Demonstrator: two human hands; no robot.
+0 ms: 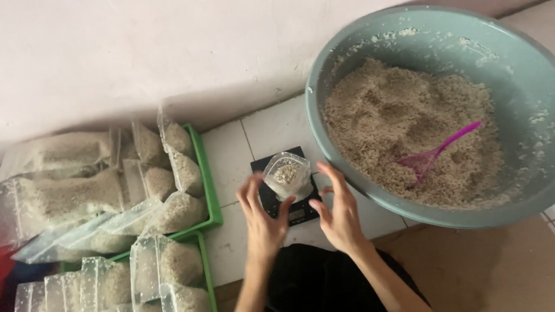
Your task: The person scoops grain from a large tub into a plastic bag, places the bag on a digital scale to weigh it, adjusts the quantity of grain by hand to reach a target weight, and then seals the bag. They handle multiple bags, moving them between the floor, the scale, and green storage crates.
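Clear plastic zip bag [287, 174] part-filled with pale grain stands on a small black scale [285, 192] on the white tiled floor [228, 158], between both hands. Left hand [262, 213] and right hand [338, 212] flank it, fingers spread, seemingly not gripping. Just beyond the right hand curves the big grey-green basin's rim [352, 184]; left lies bare tile, then green trays [208, 195].

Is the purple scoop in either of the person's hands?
No. The purple scoop lies in the grain inside the basin, while both hands flank the small bag on the scale.
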